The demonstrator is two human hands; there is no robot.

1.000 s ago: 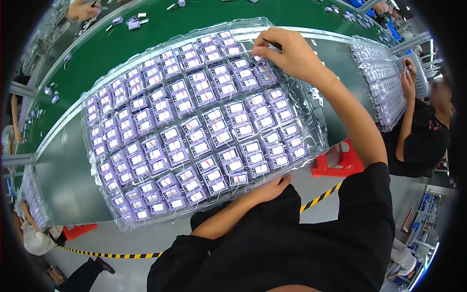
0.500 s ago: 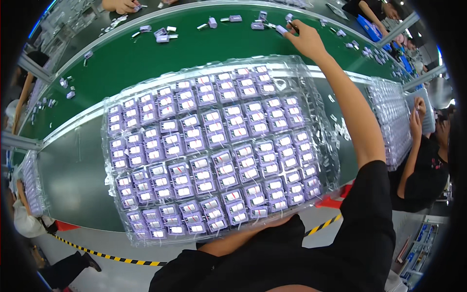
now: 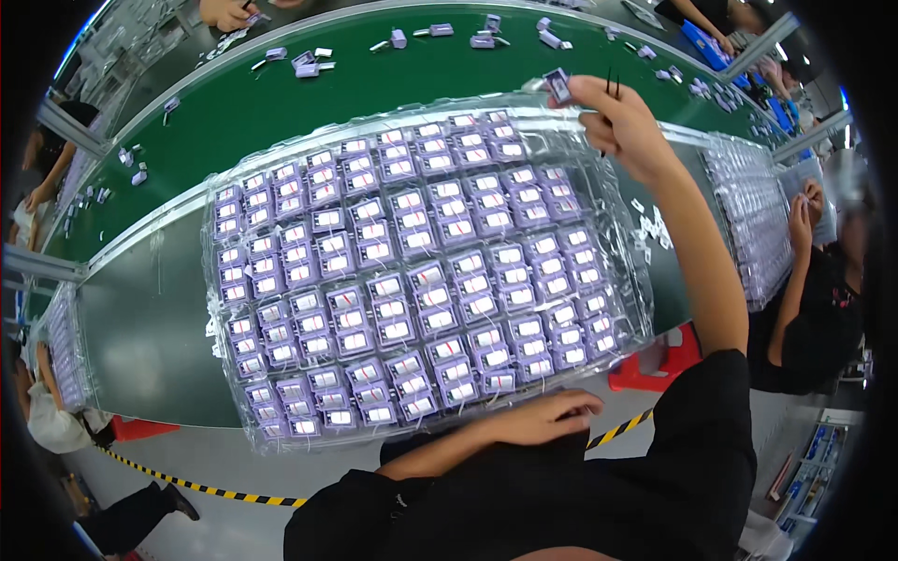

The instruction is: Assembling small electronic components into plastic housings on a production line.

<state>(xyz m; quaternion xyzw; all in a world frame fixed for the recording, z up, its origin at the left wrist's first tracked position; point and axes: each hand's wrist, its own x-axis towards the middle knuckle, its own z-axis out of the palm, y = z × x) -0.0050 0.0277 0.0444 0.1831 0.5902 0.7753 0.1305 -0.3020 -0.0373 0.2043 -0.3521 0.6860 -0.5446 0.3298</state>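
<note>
The right hand [image 3: 619, 122] held a small purple part [image 3: 558, 87] in a narrow grip between thumb and fingers, with dark tweezers [image 3: 612, 82] also held in it, above the far right edge of the clear tray [image 3: 629, 290]. Rows of purple pieces [image 3: 391, 309] filled the tray on the table [image 3: 150, 327]. The left hand's [image 3: 547, 418] grip was loosely wide, near the tray's near edge. Beyond lay a green belt [image 3: 374, 84].
</note>
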